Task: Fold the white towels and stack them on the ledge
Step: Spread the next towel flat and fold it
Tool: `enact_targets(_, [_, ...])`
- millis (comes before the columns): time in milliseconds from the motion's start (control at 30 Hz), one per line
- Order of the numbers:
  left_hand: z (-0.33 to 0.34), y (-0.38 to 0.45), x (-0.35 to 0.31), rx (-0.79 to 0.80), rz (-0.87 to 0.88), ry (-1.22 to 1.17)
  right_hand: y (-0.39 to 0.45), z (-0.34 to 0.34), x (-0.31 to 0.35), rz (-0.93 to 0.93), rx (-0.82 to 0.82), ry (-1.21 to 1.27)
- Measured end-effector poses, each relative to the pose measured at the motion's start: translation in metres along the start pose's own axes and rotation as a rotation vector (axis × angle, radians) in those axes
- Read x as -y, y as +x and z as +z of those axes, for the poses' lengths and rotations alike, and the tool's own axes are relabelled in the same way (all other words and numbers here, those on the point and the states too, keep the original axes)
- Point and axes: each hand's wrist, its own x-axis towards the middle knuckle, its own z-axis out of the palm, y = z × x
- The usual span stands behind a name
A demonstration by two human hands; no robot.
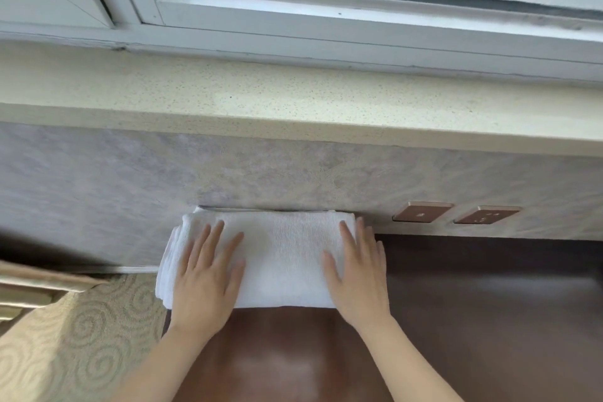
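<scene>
Towel: the folded white terry towel [280, 254] lies on the dark brown counter [473, 320] against the wall, long axis left-right, left hand [204, 274] and right hand [359, 274] flat on its ends (gripping nothing); the speckled cream stone ledge [293, 98] is above, beyond.

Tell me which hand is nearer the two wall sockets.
Right. The right hand presses flat on the folded white towel's right end, just below-left of the wall sockets; the left hand presses its far, left end.
</scene>
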Motion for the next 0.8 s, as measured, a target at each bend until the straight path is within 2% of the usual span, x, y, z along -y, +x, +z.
enact_targets(100, [0.014,-0.029,0.003,0.111,0.273,0.094,-0.027,0.015,0.011,-0.330,0.075,-0.181])
enact_targets(200, [0.023,-0.019,-0.001,0.145,0.408,0.213,-0.021,0.027,0.013,-0.391,0.125,-0.281])
enact_targets(267, [0.019,0.002,-0.002,0.176,0.417,0.247,-0.006,0.023,0.010,-0.373,0.156,-0.326])
enact_targets(400, [0.016,0.030,-0.001,0.335,0.354,0.267,0.022,0.020,0.008,-0.342,0.255,-0.372])
enact_targets(800, [0.010,0.029,0.006,0.407,0.313,0.280,0.020,0.012,0.002,-0.316,0.299,-0.276])
